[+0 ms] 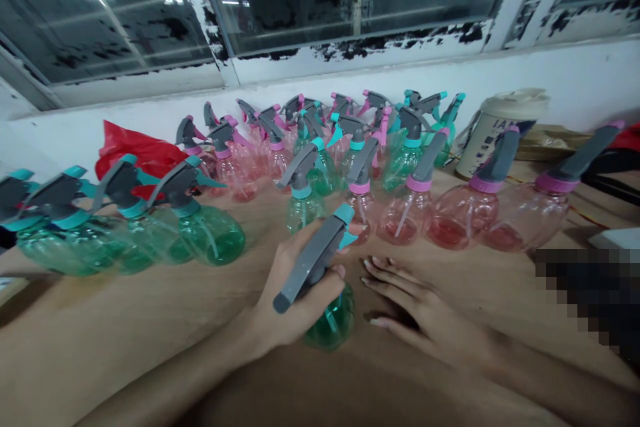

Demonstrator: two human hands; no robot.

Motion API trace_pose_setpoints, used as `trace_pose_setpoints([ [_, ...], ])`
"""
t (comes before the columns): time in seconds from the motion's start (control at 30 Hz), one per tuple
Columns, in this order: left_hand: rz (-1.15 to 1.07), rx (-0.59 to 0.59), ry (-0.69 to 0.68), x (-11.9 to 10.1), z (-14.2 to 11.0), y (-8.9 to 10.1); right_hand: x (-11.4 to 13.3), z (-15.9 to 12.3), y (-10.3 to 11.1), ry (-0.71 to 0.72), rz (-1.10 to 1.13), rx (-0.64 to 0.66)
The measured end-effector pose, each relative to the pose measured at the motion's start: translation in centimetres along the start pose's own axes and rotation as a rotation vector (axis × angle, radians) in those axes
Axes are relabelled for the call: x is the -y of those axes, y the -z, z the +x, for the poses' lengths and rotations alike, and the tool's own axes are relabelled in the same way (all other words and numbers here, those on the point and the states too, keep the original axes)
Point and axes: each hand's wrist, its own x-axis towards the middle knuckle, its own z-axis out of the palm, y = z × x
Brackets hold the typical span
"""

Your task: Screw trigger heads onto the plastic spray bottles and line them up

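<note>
two hands are on my feed, seen from the head camera. with the left hand (pixel 295 320) i have a green spray bottle (pixel 333 320) gripped around its neck and grey sprayer, the teal tip pointing away from me and to the right. that bottle is near me, around the middle of the desk (pixel 150 333), in front of the others; i cannot tell whether its base touches the wood. the right hand (pixel 420 307) is just beside it, unclenched and holding nothing, palm down with the fingers a little spread; i cannot tell whether it rests on the desk or hangs over it.

to my left stands a row of green bottles (pixel 215 240). ahead, four pink bottles (pixel 457 220) line up toward the right, with a lone green bottle (pixel 303 207) at their left end. behind these, a mixed cluster of bottles (pixel 403 167) crowds toward the white wall (pixel 590 80), between a red bag (pixel 135 150) and a beige cup (pixel 493 133) with dark lettering.
</note>
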Motion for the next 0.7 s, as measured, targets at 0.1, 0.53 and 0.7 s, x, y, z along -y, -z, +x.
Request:
trace_pose_setpoints([
  [0.1,-0.024,-0.017,-0.001,0.08,-0.04,-0.25,0.00,-0.01,0.03,-0.001,-0.016,0.015],
  [0.53,-0.015,-0.043,-0.018,0.22,-0.19,-0.38,0.02,-0.06,0.06,-0.012,-0.002,0.014],
  [0.7,-0.019,-0.032,-0.016,0.26,-0.25,-0.43,-0.05,-0.08,-0.01,-0.008,-0.036,0.040],
])
